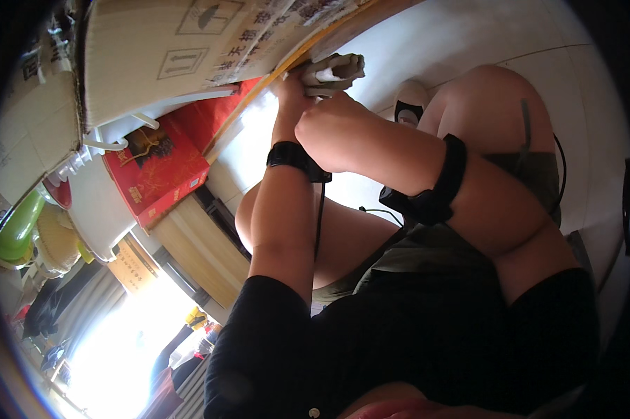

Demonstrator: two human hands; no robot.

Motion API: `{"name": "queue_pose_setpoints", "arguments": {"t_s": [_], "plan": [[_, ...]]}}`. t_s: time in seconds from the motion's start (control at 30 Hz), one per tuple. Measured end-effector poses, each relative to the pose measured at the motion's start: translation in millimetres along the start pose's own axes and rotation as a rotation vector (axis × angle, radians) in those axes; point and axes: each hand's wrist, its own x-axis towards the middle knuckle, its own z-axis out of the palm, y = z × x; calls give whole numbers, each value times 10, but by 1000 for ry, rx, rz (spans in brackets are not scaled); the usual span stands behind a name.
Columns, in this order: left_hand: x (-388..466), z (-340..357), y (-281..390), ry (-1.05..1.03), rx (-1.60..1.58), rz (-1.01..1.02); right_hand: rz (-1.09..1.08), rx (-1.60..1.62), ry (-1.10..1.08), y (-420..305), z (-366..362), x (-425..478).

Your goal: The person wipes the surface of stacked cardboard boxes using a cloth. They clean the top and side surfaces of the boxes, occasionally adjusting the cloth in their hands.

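Note:
A crumpled greyish-white cloth (338,70), bunched into folds, is held beside the wooden edge of a shelf. My left hand (292,88) grips its left side, and the fingers are mostly hidden behind the folds and in glare. Just below, my right hand (328,116) is curled into a fist against the lower part of the cloth, its fingertips out of sight. Black straps with small devices circle both forearms, the left strap (288,154) and the right strap (446,180).
A large cardboard box (163,57) with printing stands above the wooden shelf edge (273,76). Red gift boxes (157,162) sit at the left, near a green plastic item (18,230). My bent knees frame the tiled floor (503,36). A bright window (110,356) glares lower left.

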Motion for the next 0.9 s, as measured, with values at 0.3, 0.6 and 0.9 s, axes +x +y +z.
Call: {"name": "queue_pose_setpoints", "arguments": {"t_s": [0.3,0.6,0.9], "plan": [[-183,614,-258,-29,301,168,60,-111,340,31,47,44],[-23,1090,-256,-183,115,-38,139,68,566,99,53,99],[-237,1413,-265,-63,-47,-107,130,164,490,228,-124,-17]]}}
